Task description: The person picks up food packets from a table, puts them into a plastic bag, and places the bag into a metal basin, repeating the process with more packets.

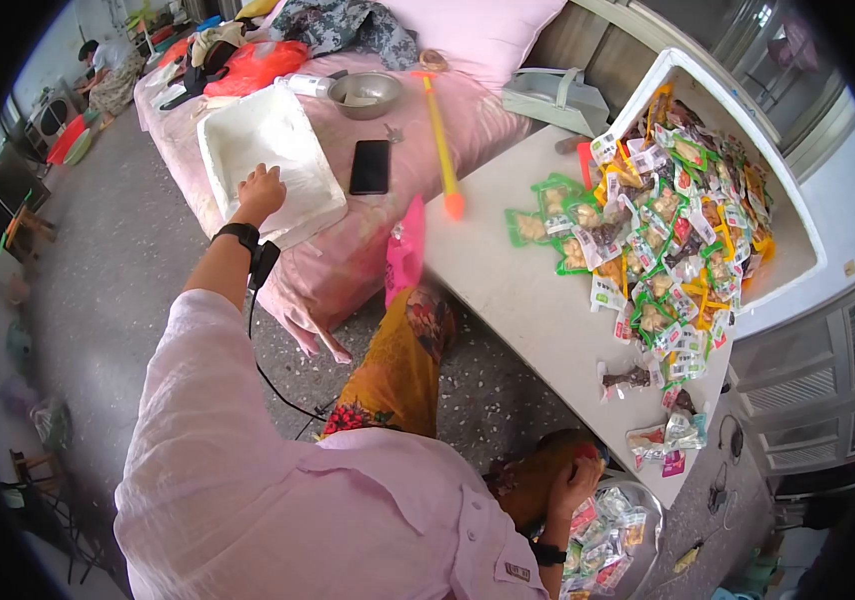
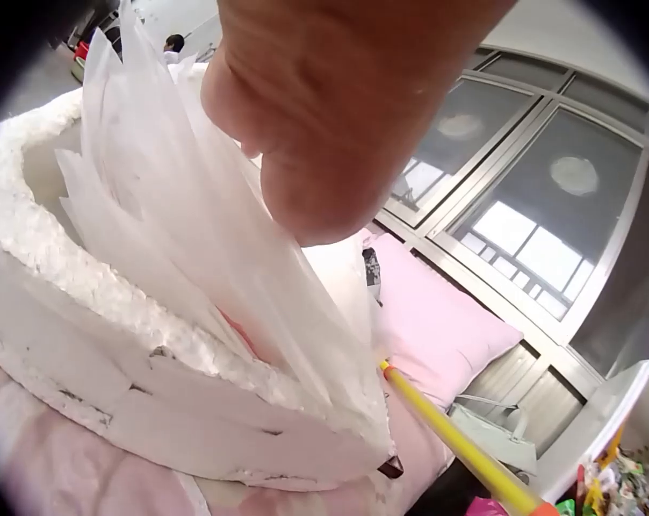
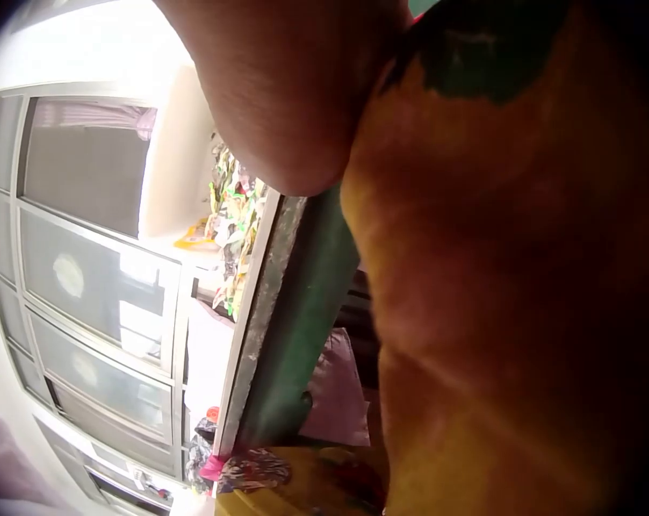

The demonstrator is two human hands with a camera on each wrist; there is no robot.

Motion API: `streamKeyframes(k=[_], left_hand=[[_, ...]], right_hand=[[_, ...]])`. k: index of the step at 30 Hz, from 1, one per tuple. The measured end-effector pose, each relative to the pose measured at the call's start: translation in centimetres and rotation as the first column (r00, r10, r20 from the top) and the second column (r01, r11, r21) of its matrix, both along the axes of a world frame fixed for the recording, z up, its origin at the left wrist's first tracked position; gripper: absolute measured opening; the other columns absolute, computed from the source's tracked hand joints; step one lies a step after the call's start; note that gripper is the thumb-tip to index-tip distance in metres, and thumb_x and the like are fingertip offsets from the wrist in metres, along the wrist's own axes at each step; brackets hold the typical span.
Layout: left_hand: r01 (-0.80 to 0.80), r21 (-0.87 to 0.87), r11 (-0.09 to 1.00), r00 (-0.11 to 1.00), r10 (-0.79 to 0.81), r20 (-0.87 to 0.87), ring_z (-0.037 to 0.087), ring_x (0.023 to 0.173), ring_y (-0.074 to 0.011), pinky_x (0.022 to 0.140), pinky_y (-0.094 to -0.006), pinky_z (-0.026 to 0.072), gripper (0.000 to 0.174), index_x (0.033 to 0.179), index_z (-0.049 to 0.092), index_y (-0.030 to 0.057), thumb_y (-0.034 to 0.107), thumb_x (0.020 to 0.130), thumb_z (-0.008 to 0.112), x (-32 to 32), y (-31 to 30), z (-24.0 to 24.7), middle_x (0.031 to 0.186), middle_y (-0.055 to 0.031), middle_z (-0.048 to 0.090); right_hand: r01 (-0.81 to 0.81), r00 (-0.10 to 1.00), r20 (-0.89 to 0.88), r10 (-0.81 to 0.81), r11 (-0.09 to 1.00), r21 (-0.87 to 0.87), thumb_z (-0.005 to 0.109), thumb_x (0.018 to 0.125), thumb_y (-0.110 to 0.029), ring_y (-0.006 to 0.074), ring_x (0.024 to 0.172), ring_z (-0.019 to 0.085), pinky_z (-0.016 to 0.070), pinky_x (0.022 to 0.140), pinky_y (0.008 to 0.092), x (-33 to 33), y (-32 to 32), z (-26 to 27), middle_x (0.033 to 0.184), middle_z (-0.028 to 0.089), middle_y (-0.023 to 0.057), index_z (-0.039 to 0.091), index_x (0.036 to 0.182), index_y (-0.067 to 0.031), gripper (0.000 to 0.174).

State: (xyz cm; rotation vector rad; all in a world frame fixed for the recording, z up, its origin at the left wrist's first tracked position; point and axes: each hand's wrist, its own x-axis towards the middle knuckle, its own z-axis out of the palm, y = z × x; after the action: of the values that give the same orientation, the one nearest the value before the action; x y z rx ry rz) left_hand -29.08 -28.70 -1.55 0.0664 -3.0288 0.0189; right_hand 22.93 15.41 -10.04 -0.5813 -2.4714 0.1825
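Observation:
My left hand [image 1: 262, 192] reaches over the white foam box [image 1: 216, 150] on the bed, fingers bent down into it. In the left wrist view, the hand [image 2: 325, 118] pinches the thin clear plastic bags [image 2: 163, 183], which stand up above the box's rough rim; its fingertips are partly hidden. My right hand [image 1: 575, 487] rests on the knee of the patterned orange trousers [image 1: 408, 340], beside the table edge, above a metal basin [image 1: 656, 535] of small food packets. The right wrist view shows this hand [image 3: 292, 97] against the trouser cloth, its fingers mostly out of sight.
Many snack packets [image 1: 658, 240] spill from a tipped white foam box [image 1: 788, 175] onto the white table [image 1: 508, 290]. On the pink bed lie a phone [image 1: 370, 167], a metal bowl [image 1: 380, 88] and a yellow stick [image 1: 438, 130]. A person [image 1: 108, 75] sits far left.

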Motion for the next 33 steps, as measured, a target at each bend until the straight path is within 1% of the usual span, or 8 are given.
streamKeyframes(k=[7,10,13,16,19,22,31,33], left_hand=[[0.101,0.026,0.995,0.994,-0.102,0.045,0.049,0.099,-0.0275,0.082,-0.0459,0.0374,0.033,0.105,0.05,0.0098,0.024,0.077,0.043,-1.1,-1.2,-0.5,0.101,-0.0127,0.054],[0.012,0.035,0.999,0.999,-0.011,-0.034,0.049,0.1,-0.0275,0.083,-0.0454,0.0364,0.031,0.104,0.052,0.0103,0.023,0.076,0.043,-1.6,-0.7,0.5,0.103,-0.013,0.053],[0.133,-0.069,0.989,0.949,-0.147,-0.28,0.049,0.1,-0.028,0.085,-0.0445,0.0355,0.03,0.102,0.053,0.0105,0.022,0.077,0.042,-1.1,-0.9,0.2,0.104,-0.012,0.053],[0.041,-0.028,0.999,0.998,-0.04,0.05,0.047,0.101,-0.0294,0.084,-0.041,0.0375,0.033,0.106,0.051,0.01,0.025,0.079,0.041,-2.0,-1.3,-0.4,0.106,-0.0111,0.052],[0.063,0.01,0.998,0.988,-0.063,0.142,0.049,0.099,-0.0294,0.082,-0.0409,0.0387,0.031,0.101,0.053,0.0078,0.025,0.079,0.038,-1.6,-1.3,-0.1,0.104,-0.0122,0.053],[0.043,0.003,0.999,0.989,-0.043,0.14,0.051,0.097,-0.027,0.08,-0.0399,0.0405,0.027,0.097,0.056,0.0097,0.018,0.078,0.038,-1.5,-0.7,0.4,0.101,-0.0111,0.055],[0.251,-0.004,0.968,0.967,-0.251,-0.045,0.054,0.086,-0.0325,0.076,-0.0396,0.0433,0.022,0.089,0.055,0.0035,0.01,0.074,0.041,-0.6,-1.9,0.8,0.092,-0.0164,0.056],[0.265,0.107,0.958,0.959,-0.251,-0.131,0.055,0.081,-0.0331,0.072,-0.0392,0.0438,0.02,0.086,0.055,0.0022,0.01,0.073,0.042,0.0,-1.2,1.9,0.086,-0.0177,0.057]], right_hand=[[0.0,1.0,-0.022,0.001,0.999,0.049,0.051,0.063,-0.001,0.0306,0.082,0.05,0.0341,0.086,0.0477,-0.3,0.0,-0.2,0.078,0.053,0.0119,0.05,0.075,-0.0023,0.011],[0.011,1.0,-0.025,-0.009,0.999,0.043,0.051,0.063,-0.001,0.0302,0.081,0.05,0.0337,0.086,0.0479,-0.5,-0.2,0.0,0.078,0.053,0.0114,0.05,0.074,-0.0026,0.011],[0.021,1.0,-0.009,-0.02,0.999,0.032,0.051,0.064,-0.001,0.0301,0.082,0.05,0.0331,0.087,0.0478,-0.4,-0.3,0.1,0.078,0.054,0.0111,0.051,0.074,-0.0026,0.011],[0.03,1.0,0.001,-0.03,0.998,0.05,0.052,0.064,-0.002,0.03,0.083,0.05,0.033,0.088,0.0475,-0.3,-0.3,0.1,0.078,0.054,0.0109,0.051,0.074,-0.0026,0.01],[0.028,1.0,-0.002,-0.028,0.997,0.068,0.052,0.065,-0.002,0.0298,0.083,0.05,0.0337,0.088,0.0472,-0.5,-0.3,-0.1,0.078,0.054,0.0108,0.051,0.074,-0.0028,0.009],[0.026,1.0,-0.006,-0.025,0.997,0.072,0.052,0.065,-0.003,0.0295,0.083,0.051,0.0343,0.087,0.0469,-0.3,0.0,-0.3,0.078,0.054,0.0108,0.051,0.074,-0.0029,0.009],[0.011,1.0,-0.001,-0.011,0.998,0.066,0.052,0.065,-0.004,0.0302,0.083,0.052,0.0362,0.084,0.0448,-0.2,-0.3,0.2,0.079,0.055,0.0117,0.052,0.075,-0.0027,0.01],[0.012,1.0,0.003,-0.012,0.998,0.058,0.052,0.066,-0.004,0.0307,0.084,0.052,0.0366,0.084,0.044,-0.2,-0.5,0.7,0.08,0.055,0.0125,0.052,0.076,-0.0027,0.01]])
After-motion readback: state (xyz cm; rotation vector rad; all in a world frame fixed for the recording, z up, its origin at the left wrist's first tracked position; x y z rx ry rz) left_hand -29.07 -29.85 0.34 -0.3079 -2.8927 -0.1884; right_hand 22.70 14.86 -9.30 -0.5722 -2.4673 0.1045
